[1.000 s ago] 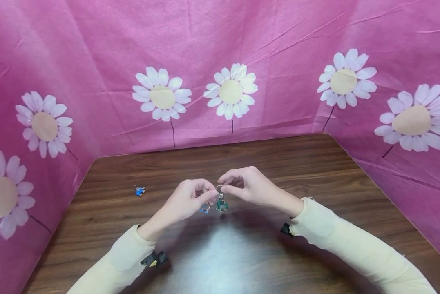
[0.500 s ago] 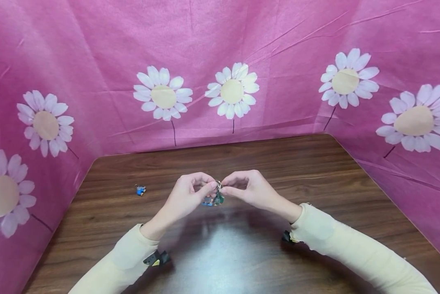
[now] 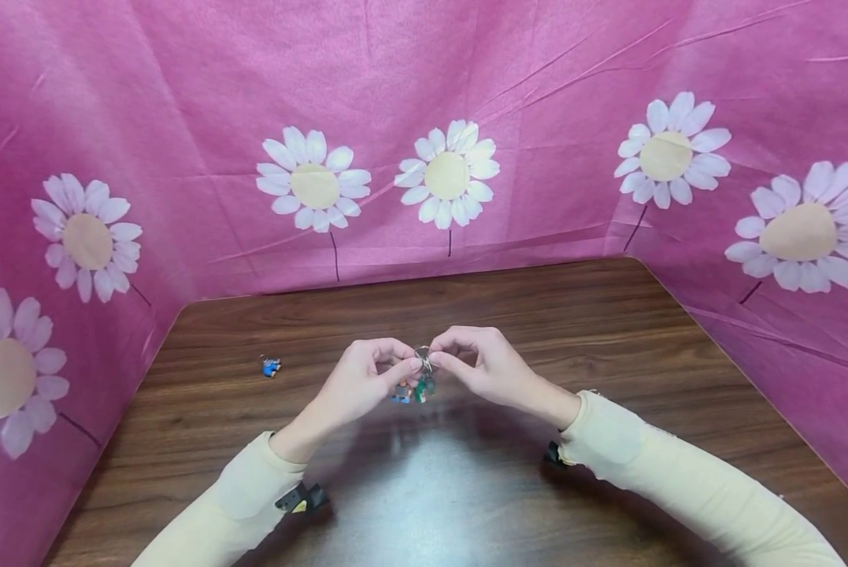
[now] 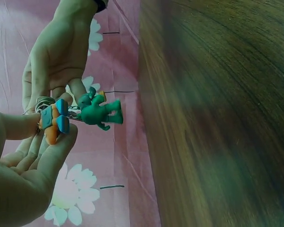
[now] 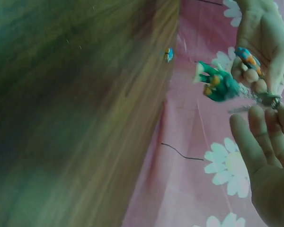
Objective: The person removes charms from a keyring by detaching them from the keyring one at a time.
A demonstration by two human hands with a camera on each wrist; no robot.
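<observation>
Above the middle of the table both hands meet at a metal key ring (image 3: 424, 356). My left hand (image 3: 360, 378) pinches it between thumb and fingers. From the other side my right hand (image 3: 490, 364) pinches the same ring with thumb and forefinger. A green animal-shaped keychain figure (image 4: 95, 112) dangles from the ring on a short chain. A smaller orange and blue figure (image 4: 52, 118) lies by the left thumb and forefinger. In the right wrist view a thin grey metal piece (image 5: 239, 109) juts out beside the ring, mostly hidden by fingers.
A small blue keychain figure (image 3: 271, 368) with its own ring lies on the brown wooden table (image 3: 204, 425), left of the hands. Pink cloth (image 3: 537, 94) printed with white flowers stands around the back and sides of the table.
Over the last second both hands stay together at the ring, shifting slightly. The hanging figures rose and swung together, then dropped lower and apart again.
</observation>
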